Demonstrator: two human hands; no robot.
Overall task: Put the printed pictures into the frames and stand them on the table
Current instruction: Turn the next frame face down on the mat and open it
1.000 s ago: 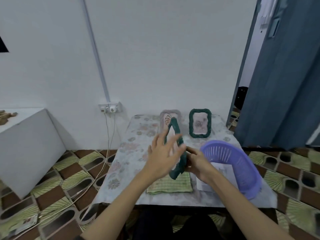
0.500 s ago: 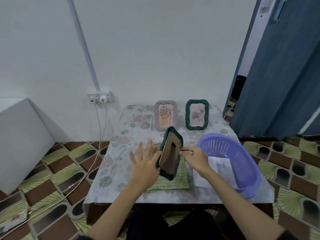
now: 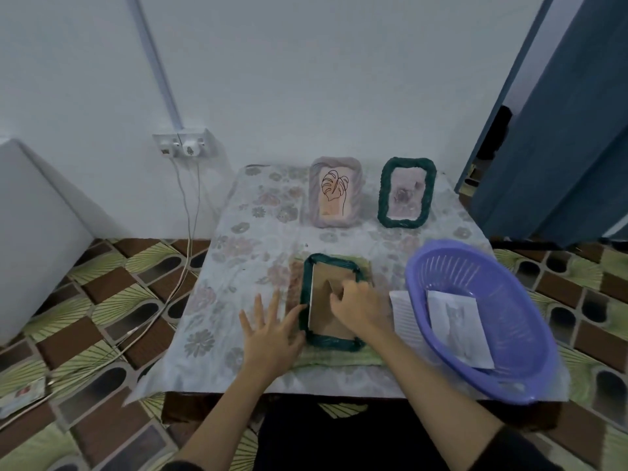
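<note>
Fingers: left hand splayed, steadying face-down green frame; right hand curled at backing stand; risk: forced stand tears.

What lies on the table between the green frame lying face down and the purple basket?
In the head view, a sheet of white paper lies flat between the green frame and the purple basket, its right part tucked under the basket's rim.

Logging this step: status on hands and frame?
Left hand flat, steadying green frame. Right hand working its cardboard back. Frame face down on cloth. Nothing blocking.
</note>
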